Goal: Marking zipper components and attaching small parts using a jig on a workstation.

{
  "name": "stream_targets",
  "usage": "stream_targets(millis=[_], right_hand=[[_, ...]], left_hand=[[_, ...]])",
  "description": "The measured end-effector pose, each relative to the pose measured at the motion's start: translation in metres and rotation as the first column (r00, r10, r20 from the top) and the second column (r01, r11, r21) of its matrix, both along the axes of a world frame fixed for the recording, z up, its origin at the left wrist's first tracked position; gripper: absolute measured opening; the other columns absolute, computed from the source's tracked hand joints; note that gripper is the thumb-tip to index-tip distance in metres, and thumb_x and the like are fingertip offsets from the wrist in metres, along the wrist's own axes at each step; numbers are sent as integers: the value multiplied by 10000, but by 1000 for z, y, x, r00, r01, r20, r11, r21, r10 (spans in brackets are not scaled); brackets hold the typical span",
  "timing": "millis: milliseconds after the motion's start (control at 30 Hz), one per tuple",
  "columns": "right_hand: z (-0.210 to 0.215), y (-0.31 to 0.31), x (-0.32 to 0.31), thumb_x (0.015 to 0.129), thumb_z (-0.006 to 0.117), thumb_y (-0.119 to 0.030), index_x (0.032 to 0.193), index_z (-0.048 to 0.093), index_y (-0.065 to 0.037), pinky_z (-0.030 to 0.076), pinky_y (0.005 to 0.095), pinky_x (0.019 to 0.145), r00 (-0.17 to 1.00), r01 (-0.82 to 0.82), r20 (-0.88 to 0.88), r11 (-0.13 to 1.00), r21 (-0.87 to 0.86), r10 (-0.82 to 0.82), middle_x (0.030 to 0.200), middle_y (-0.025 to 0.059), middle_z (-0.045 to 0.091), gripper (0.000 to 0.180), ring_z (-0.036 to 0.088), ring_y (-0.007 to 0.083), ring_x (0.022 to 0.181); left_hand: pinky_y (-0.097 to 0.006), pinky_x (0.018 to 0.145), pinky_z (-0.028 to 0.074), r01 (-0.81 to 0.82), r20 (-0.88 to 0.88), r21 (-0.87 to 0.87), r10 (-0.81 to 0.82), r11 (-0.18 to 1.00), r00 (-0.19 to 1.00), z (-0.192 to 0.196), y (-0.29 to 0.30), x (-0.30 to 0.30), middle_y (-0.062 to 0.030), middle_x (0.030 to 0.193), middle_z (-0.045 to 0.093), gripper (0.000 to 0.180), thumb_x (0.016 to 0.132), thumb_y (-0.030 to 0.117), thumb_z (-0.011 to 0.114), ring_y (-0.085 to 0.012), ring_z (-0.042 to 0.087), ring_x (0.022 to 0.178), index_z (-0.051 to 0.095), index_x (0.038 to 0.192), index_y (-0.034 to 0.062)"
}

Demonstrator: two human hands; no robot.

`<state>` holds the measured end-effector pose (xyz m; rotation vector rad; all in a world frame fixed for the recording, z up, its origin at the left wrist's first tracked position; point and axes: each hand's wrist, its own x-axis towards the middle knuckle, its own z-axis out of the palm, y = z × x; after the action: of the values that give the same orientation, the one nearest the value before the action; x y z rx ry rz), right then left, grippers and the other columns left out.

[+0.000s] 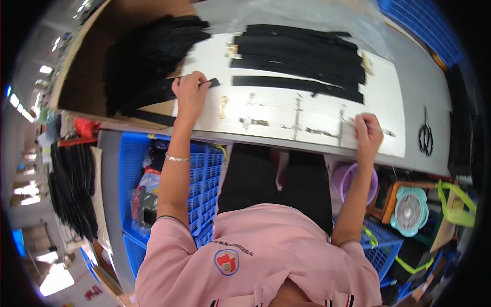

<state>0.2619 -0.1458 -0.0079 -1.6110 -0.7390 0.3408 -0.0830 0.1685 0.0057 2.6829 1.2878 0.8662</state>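
My left hand (191, 98) is closed in a pinch on a black fabric strip (215, 82), whose short end sticks out past my fingers. Behind it lies a pile of similar black strips (148, 56) in a cardboard box (84, 71). My right hand (369, 134) is closed over the right part of a white marked board (276, 110); a small dark bit shows at its fingers, too little to name. Across the board's far half lie several black strips (296, 51) side by side, with one separate strip (276, 82) nearer me.
Black-handled scissors (425, 139) lie on the grey table (440, 117) at the right. A blue basket (419, 23) stands at the far right corner. Below the table edge are a blue crate (204, 174), a purple bucket (376, 179) and a turquoise fan (409, 211).
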Motion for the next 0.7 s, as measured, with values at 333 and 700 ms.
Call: stream_targets(millis=[333,700], right_hand=[[3,5,-51,997,639,-101,1204,685,-30,537,300,712,953,145,246,980,134,-175,911,86,750,224,697,168,791],[-15,-27,-69,827,790,-169,1335,583,-82,393,487,1102,545,185,834,957,-224,90,1270,76,684,556,615,259,1200]], left_hand=[[-403,946,456,434,349,-22,-400,901,847,-9,-173,160,-46,949,709,109,837,30,740,-261,656,950,673,905,83],[-574,1214,207,528,252,-158,-483,835,839,-16,-207,146,-148,1411,609,448,925,83,682,-353,463,1426,602,1365,56]])
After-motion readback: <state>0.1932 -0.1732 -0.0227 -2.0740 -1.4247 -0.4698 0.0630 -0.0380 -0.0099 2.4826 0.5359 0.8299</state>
